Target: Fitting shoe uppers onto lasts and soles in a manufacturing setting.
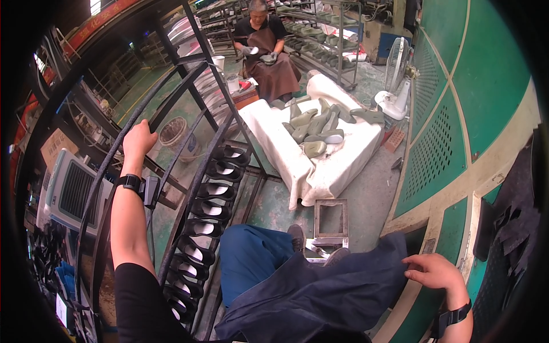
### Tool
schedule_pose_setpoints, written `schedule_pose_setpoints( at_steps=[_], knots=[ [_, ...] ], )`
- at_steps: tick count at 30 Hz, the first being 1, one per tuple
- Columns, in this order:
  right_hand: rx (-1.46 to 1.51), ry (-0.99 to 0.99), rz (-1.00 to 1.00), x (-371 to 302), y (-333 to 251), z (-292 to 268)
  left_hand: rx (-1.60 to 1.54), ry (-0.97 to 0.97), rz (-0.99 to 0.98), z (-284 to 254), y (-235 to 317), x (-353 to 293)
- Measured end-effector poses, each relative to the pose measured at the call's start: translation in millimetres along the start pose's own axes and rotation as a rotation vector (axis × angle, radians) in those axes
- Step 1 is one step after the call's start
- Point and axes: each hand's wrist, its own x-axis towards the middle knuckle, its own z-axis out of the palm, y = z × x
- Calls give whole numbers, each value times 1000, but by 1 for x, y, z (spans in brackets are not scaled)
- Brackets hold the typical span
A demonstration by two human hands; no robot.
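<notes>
The left hand (139,139) is curled tight around a dark bar of the black metal rack (189,91), up at the rack's upper left side, arm stretched out, with a black wrist strap just below the grip. That rack runs diagonally from bottom left up to the top of the view, and one of its tiers holds a row of black shoe soles (213,188) with pale insides, lined up one after another.

The right hand (436,270) sits low on the right, fingers bent and pinching the edge of a dark blue apron (320,291) that's draped across the lap. Blue trouser leg (249,254) pokes out from under it, with a grey shoe (296,235) at the end, next to a small square metal frame (330,220) on the floor.

Further out there's a low table under a white cloth (320,166) with a pile of grey-green shoe lasts (317,126) on top. Behind that a seated person in a brown apron (266,51) is holding something in gloved hands. A white floor fan (396,80) stands to the right, by the green perforated panel (434,148).
</notes>
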Motion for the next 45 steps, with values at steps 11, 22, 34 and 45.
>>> schedule_pose_setpoints(
  at_steps=[11, 22, 34, 45],
  knots=[
    [7, -10, 19, -1, 1, 0, -23, -11, 2, -1, 1, 1],
    [19, -26, 24, 1, 1, 1, -2, 8, -8, 0, 1, -1],
    [-1, -20, 12, 1, 0, 1, 11, 13, -8, 0, 1, -2],
    [-3, -18, 16, 1, 1, 2, -2, 11, 2, 3, -3, 1]
  ],
)
